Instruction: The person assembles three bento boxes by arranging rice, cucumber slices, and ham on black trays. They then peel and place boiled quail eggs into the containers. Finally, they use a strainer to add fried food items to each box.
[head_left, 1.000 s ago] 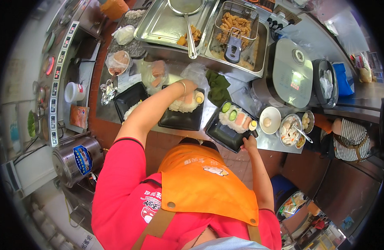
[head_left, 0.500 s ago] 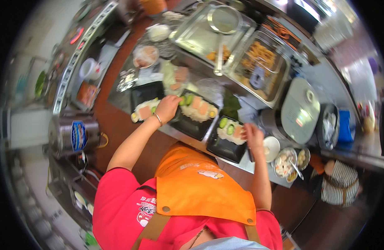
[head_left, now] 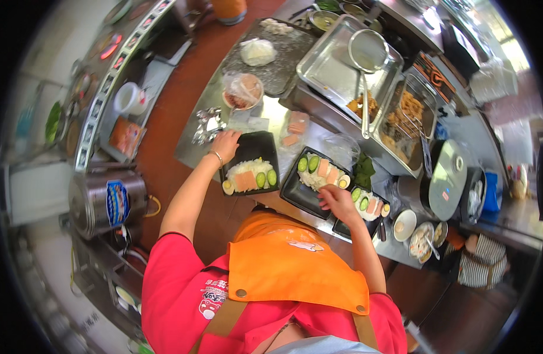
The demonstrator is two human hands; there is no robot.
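Three black trays with white rice, cucumber slices, pink ham slices and half an egg stand in a row at the counter's near edge. At the upper left corner of the left tray (head_left: 265,149), my left hand (head_left: 226,146) is closed over the rim. My right hand (head_left: 339,205) hangs over the near right side of the middle tray (head_left: 295,190), fingers loosely bent and apart, nothing visible in them. Its fingertips are beside the rice (head_left: 310,179); whether they touch it I cannot tell. Partly behind my right wrist sits the right tray (head_left: 342,229).
Crumpled foil (head_left: 209,125) and a plastic-covered bowl (head_left: 243,91) lie beyond the left tray. Ham slices (head_left: 296,125) sit behind. Metal pans (head_left: 327,69) with a strainer (head_left: 368,52) and fried food rise at the back. Small bowls (head_left: 405,224) stand at right.
My left hand has gone from between the left and middle trays to the left tray's far left corner. My right hand has moved from the right tray to the middle one. The view has shifted.
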